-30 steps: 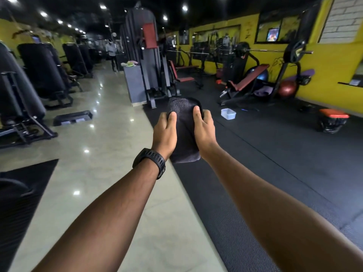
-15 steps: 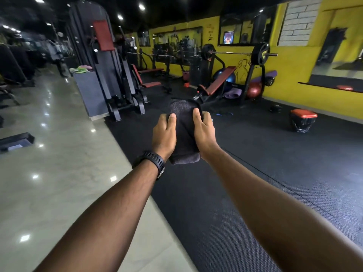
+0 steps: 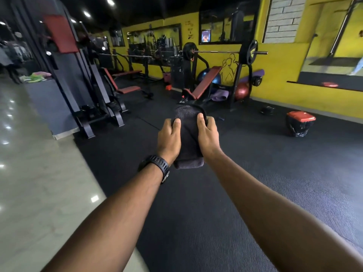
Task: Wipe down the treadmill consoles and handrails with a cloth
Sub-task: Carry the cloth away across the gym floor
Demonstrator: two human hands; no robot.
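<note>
Charcoal folded terry cloth (image 3: 188,134) is held out front, the left hand (image 3: 169,140) gripping its left edge and the right hand (image 3: 208,138) its right. The head view has swung right, off the treadmill row toward the far red padded bench (image 3: 204,86). I'd say wiping hasn't started.

A gym: loaded barbell (image 3: 222,52) on rack, incline bench (image 3: 204,85), exercise balls (image 3: 242,91), rubber floor (image 3: 255,173).

no readable text, dark lettering (image 3: 189,29) on yellow wall (image 3: 279,61) too blurred to read
</note>
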